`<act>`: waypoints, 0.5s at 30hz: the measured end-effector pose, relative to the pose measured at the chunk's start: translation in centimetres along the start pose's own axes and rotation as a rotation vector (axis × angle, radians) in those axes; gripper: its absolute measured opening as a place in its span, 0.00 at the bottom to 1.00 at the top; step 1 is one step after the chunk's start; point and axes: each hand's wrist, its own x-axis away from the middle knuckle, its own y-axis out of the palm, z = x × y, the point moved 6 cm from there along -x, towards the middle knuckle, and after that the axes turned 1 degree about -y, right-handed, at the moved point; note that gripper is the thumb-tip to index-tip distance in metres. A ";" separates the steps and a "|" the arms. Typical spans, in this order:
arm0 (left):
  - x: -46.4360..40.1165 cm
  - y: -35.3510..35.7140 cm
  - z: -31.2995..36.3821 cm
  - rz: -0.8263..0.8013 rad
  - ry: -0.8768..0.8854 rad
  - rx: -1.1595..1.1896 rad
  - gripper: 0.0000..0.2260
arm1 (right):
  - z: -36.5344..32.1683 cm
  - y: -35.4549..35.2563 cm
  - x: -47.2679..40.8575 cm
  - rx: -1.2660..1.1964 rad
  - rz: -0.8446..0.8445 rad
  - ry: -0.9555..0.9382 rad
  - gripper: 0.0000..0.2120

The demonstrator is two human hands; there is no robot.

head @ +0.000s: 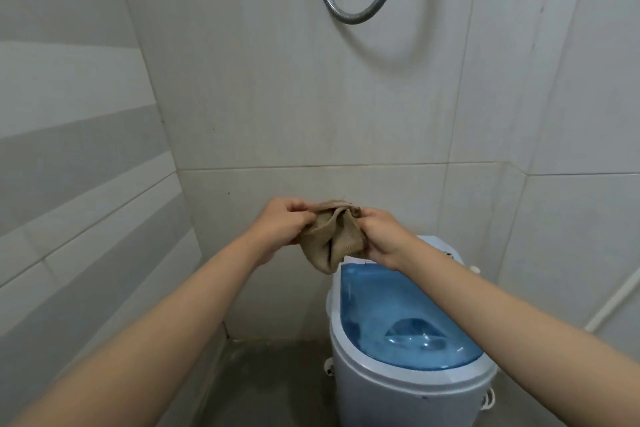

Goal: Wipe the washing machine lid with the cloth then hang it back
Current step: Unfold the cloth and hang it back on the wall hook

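A small brown cloth (329, 239) hangs bunched between both hands in front of the tiled back wall. My left hand (280, 225) pinches its left edge and my right hand (381, 239) grips its right edge. Both hands are held up above and behind the far end of the washing machine. The small white washing machine (408, 395) stands at the lower right on the floor. Its translucent blue lid (398, 319) is closed, and my right forearm crosses over its right side.
A metal shower hose (349, 7) loops down the back wall at the top. Striped grey tiles line the left wall. A white pipe (616, 298) runs along the right wall. The grey floor (277, 381) shows left of the machine.
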 end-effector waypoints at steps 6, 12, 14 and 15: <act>-8.0 -0.2 -1.1 -0.149 0.027 -0.003 0.21 | 0.7 -0.9 -9.6 -0.290 0.046 0.197 0.12; -13.0 -3.6 2.3 -0.039 -0.017 -0.157 0.09 | -2.6 1.6 -13.7 -0.176 0.024 0.343 0.11; -13.1 -4.7 4.8 -0.102 -0.052 -0.179 0.15 | -5.6 2.6 -13.6 -0.144 0.033 0.388 0.10; -13.0 -5.0 6.2 -0.133 -0.036 -0.222 0.16 | -6.9 3.0 -13.3 -0.132 0.037 0.406 0.10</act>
